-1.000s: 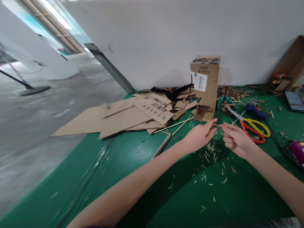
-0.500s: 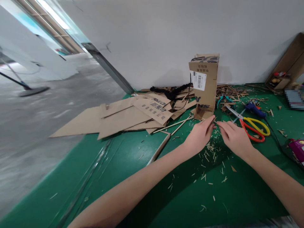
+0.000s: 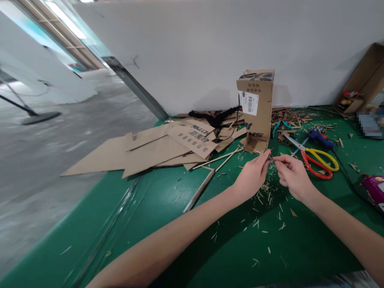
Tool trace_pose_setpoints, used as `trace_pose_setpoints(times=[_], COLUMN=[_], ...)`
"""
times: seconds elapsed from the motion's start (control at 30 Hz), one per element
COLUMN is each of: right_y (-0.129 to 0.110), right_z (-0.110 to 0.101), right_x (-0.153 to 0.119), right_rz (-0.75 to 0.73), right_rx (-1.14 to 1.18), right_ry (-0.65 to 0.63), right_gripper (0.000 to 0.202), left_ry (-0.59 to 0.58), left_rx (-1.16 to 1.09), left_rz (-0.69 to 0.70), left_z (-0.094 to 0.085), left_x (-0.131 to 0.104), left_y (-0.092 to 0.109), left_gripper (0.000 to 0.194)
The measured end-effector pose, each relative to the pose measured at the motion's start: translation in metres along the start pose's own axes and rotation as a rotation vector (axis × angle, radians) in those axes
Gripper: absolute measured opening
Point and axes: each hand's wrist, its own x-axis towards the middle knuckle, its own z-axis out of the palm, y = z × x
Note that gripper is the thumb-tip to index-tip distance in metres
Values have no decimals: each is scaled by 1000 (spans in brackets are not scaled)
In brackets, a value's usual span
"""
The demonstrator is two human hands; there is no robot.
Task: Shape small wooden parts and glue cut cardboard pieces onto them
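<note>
Pinching something too small to identify: left hand (image 3: 252,176), right hand (image 3: 292,176).

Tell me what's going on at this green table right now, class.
A person works with bare hands over a green table. The left hand and right hand meet fingertip to fingertip, pinching something thin and small between them; what it is cannot be made out. Pale slivers litter the table below the hands. Just behind stands an upright cardboard box, with flat cardboard sheets to its left. Scissors with yellow and red handles lie untouched to the right.
</note>
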Motion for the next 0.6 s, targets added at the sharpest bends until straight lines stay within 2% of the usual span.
trace_pose_setpoints(times=[0.1,0.17,0.23,0.33,0.43,0.6], right_y=[-8,-12,-12,-9,-3,4], right_z=[-2,-4,-6,-5,-4,-12], right_x=[0,1,1,1,1,3], right_rz=[213,284,315,274,107,-431], right_rx=[249,333,374,353,153,-573], right_ry=[2,-31,-50,-53,-31,-8], right_gripper=[21,25,27,28,20,11], left_ry=[8,8,2,-20,-38,-64], left_rx=[3,8,27,68,109,152], left_rz=[26,33,26,11,1,-48], left_z=[1,0,-1,-3,-4,0], left_x=[-1,-1,-1,-1,-1,-3], left_y=[0,1,2,5,6,5], left_gripper=[40,40,40,41,41,41])
